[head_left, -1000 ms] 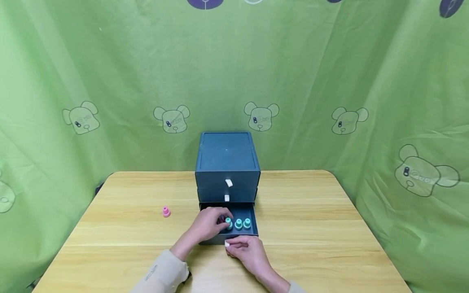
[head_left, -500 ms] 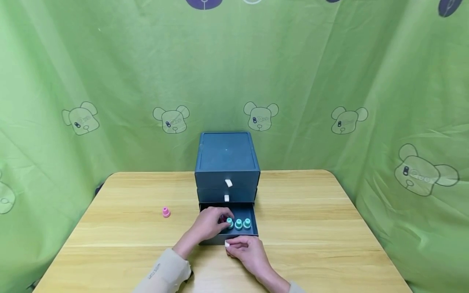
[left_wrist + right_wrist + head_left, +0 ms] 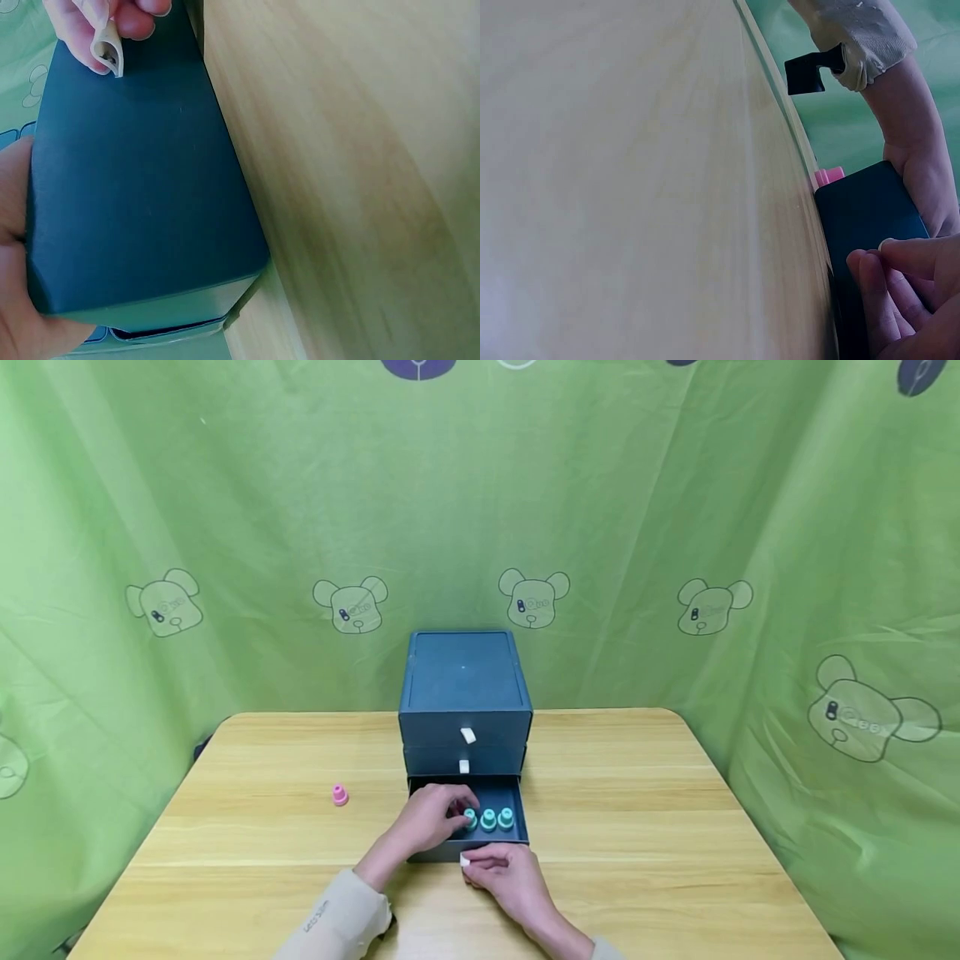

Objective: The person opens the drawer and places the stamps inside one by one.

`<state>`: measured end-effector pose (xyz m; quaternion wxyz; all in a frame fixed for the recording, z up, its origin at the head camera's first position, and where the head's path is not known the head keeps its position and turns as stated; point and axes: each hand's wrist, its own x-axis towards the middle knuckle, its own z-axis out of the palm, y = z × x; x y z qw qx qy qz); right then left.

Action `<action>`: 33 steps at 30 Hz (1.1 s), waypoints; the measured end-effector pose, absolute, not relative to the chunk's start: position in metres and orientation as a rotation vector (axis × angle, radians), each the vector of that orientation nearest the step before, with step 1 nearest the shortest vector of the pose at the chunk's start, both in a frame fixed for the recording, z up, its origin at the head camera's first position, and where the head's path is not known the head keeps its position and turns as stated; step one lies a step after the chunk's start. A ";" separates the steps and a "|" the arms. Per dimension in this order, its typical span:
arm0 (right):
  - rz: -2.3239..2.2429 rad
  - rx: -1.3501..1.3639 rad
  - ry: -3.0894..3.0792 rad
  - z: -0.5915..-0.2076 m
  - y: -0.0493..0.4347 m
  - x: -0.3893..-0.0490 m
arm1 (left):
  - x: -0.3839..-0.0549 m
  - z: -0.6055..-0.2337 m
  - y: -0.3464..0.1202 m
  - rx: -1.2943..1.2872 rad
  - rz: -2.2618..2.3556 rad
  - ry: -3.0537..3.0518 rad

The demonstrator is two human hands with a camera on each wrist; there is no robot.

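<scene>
A bottom drawer (image 3: 495,793) of a dark blue cabinet (image 3: 465,672) is pulled out. Inside it, small teal stepped pegs stand upright in a row: a left peg (image 3: 470,820), a middle peg (image 3: 489,820) and a right peg (image 3: 506,818). My left hand (image 3: 429,817) reaches over the drawer's left side, thumb and forefinger pinching the left peg. My right hand (image 3: 506,877) pinches the white pull tab (image 3: 886,244) on the drawer front, also seen in the left wrist view as a folded tab (image 3: 108,51). The drawer's left part is hidden under my left hand.
On the wooden table (image 3: 637,827), a pink stepped peg (image 3: 340,795) stands left of the cabinet. Two upper drawers, with an upper tab (image 3: 468,735) and a lower tab (image 3: 464,766), are closed. A green curtain (image 3: 450,510) hangs behind.
The left teal peg has shifted slightly right and down with my left fingers, then stays there. My right hand keeps its hold on the tab.
</scene>
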<state>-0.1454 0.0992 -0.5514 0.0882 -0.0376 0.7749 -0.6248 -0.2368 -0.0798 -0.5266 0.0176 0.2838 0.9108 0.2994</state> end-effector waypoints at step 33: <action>-1.805 -0.055 2.320 -0.551 0.098 -0.145 | -0.228 -0.497 -0.144 0.800 1.165 2.886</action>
